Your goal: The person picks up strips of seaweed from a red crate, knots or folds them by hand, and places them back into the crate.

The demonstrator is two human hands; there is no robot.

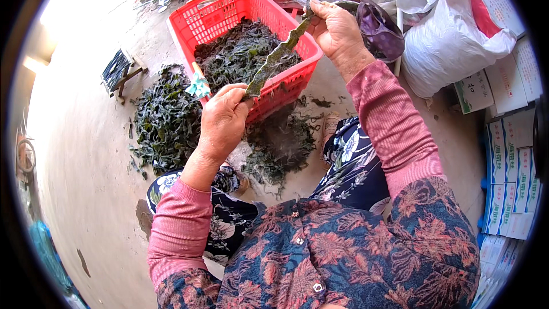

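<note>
A long dark-green strip of dried seaweed [278, 56] is stretched slantwise between my two hands. My left hand [225, 119] pinches its lower end, close to the near left corner of a red plastic crate [291, 83]. Higher up and to the right, my right hand [337, 31] grips the other end with closed fingers. Beneath the strip, the crate holds a heap of dark seaweed [234, 51]. A pale green cloth tie [198, 86] is knotted at the crate's left edge.
On the floor left of the crate lies a seaweed pile [168, 120], with loose scraps [280, 146] between my feet. A small folding stool [122, 74] stands farther left. To the right are a white sack [452, 46], a purple-lined bag [380, 28] and stacked cartons [510, 177].
</note>
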